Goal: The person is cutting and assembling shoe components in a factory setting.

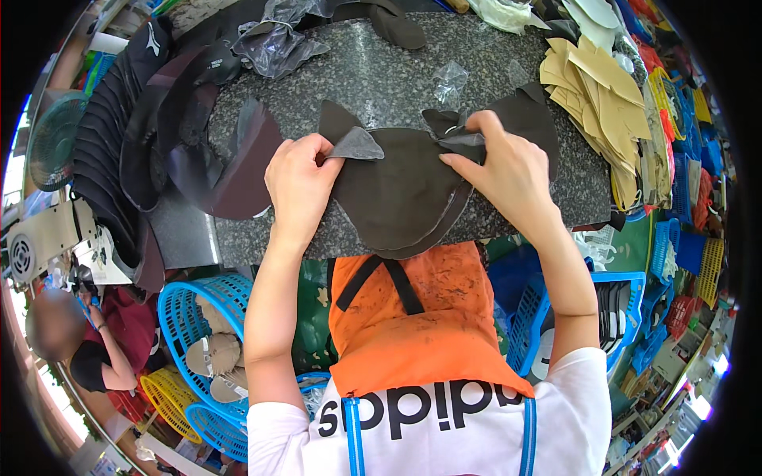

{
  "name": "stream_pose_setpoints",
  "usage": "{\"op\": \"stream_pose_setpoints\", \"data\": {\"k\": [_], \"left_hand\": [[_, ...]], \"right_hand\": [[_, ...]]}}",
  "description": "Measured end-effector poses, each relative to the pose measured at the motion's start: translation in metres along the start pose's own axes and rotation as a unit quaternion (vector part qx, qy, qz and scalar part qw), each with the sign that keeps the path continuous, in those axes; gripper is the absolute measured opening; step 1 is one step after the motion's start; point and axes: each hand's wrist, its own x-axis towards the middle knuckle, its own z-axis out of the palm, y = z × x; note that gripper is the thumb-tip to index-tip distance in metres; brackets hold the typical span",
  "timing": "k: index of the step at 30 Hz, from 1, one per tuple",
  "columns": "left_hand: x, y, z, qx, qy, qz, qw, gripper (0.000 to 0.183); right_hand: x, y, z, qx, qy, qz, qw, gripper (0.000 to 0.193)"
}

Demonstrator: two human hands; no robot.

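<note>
A dark, rounded flat piece (405, 186), apparently a cut shoe-upper piece, lies in front of me at the table's near edge. At least one similar layer shows under its lower right side. My left hand (298, 184) is closed in a pinch at its upper left, where a grey flap (356, 145) is turned over. With thumb and fingers, my right hand (509, 168) grips its upper right, by another grey fold (464, 140). Beyond the right hand lies one more dark piece (530, 119). A maroon-black piece (252, 170) rests left of my left hand.
The speckled stone tabletop (373, 79) carries crumpled clear plastic (282, 47), a row of black shoe uppers (107, 143) and a pile of tan pieces (599, 95). Below are blue baskets (178, 317) and a blue crate (631, 282). Another person (99, 349) sits at lower left.
</note>
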Motion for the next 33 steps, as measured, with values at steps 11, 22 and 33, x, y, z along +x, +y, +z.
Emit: {"op": "stream_pose_setpoints", "data": {"k": [11, 22, 33], "left_hand": [[0.01, 0.002, -0.007, 0.062, -0.008, 0.024, 0.998, 0.024], [-0.066, 0.02, -0.03, -0.032, -0.176, 0.286, 0.941, 0.044], [-0.081, 0.013, -0.011, -0.054, -0.082, 0.277, 0.956, 0.046]], "right_hand": [[-0.041, 0.006, 0.022, 0.013, -0.003, -0.447, 0.894, 0.035], [-0.032, 0.005, 0.029, -0.03, 0.054, -0.488, 0.87, 0.027], [-0.03, 0.001, 0.031, -0.017, 0.037, -0.478, 0.877, 0.028]]}}
